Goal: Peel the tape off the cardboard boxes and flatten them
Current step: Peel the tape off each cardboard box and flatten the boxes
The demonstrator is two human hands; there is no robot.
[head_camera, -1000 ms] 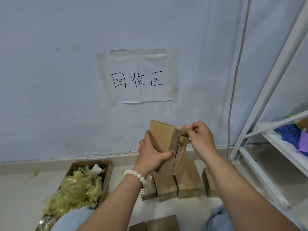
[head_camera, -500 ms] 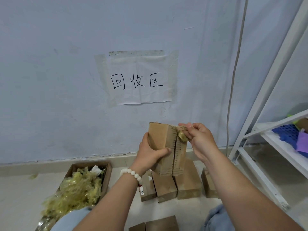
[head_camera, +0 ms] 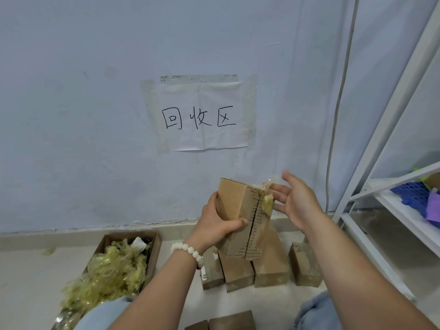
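I hold a small brown cardboard box [head_camera: 232, 206] upright in front of the wall. My left hand [head_camera: 217, 221] grips its left side, thumb across the front. A wad of yellowish tape [head_camera: 267, 203] hangs at the box's upper right corner, still stuck there. My right hand [head_camera: 296, 201] is just right of the box, fingers spread and straight, with its fingertips by the tape. The box's front seam shows a ragged dark slit down the middle.
Several taped boxes [head_camera: 271, 265] stand on the floor below my hands, more at the bottom edge [head_camera: 232, 321]. An open carton [head_camera: 154, 244] at left holds a heap of peeled tape [head_camera: 112, 272]. A white shelf frame [head_camera: 381, 210] stands at right.
My right hand pinched the tape wad at the box's top corner before; now its fingers have spread open and drawn slightly right. The box tilted a little in my left hand.
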